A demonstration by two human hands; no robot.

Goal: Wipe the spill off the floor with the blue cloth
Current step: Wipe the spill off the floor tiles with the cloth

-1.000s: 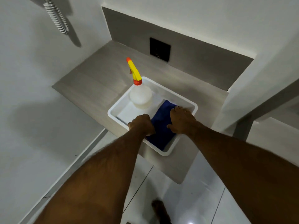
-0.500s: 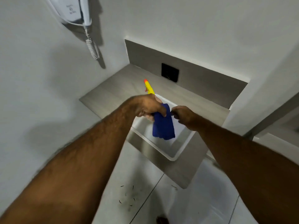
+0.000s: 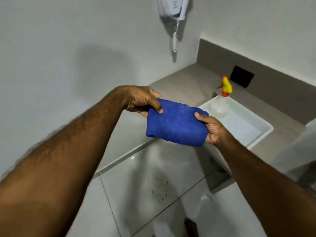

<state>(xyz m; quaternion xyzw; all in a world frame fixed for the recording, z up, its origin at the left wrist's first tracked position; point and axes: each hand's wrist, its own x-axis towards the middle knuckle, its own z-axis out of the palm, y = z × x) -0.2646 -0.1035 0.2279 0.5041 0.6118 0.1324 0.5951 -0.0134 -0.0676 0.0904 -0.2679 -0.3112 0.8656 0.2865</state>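
Observation:
A folded blue cloth is held in the air between both hands, left of the counter. My left hand grips its upper left edge with the thumb on top. My right hand pinches its right edge. Below them, on the pale floor tiles, a faint patch of small dark specks marks the spill.
A white tray sits on the grey counter at the right, with a clear spray bottle with a yellow trigger in it. A white wall phone hangs above. A foot shows at the bottom.
The cloth has been lifted out of the tray and carried left, now spread flat between both hands. The view has swung left and down toward the floor.

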